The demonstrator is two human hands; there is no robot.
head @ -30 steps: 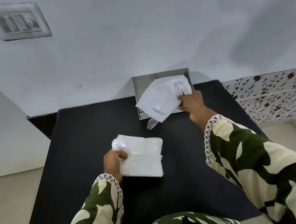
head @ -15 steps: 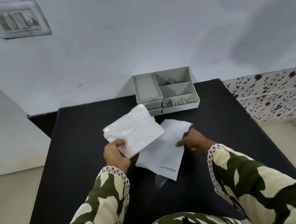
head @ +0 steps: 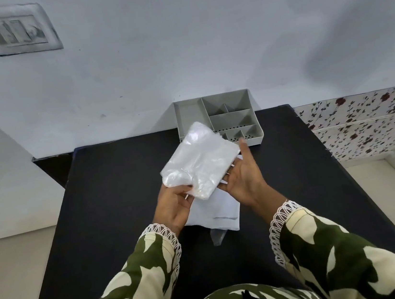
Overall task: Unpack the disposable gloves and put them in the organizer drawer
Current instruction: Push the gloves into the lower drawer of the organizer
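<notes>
A clear plastic pack of disposable gloves (head: 199, 160) is held above the black table (head: 114, 210), tilted toward the far right. My left hand (head: 173, 204) grips its near corner with thumb on top. My right hand (head: 242, 176) supports the pack's right edge with the palm up and fingers under it. Below the hands a white paper wrapper (head: 214, 212) lies flat on the table, with a clear plastic scrap (head: 218, 237) sticking out at its near end. The grey organizer (head: 232, 117) with several open compartments stands at the table's far edge, partly hidden by the pack.
A pale wall rises just behind the organizer, with a switch plate (head: 16, 31) at the upper left. A flower-patterned ledge (head: 363, 120) runs to the right of the table. Tiled floor shows on both sides.
My right hand laid the white wrapper down on the table and came up to the glove pack. My left hand raised the pack toward the middle, in front of the organizer.
</notes>
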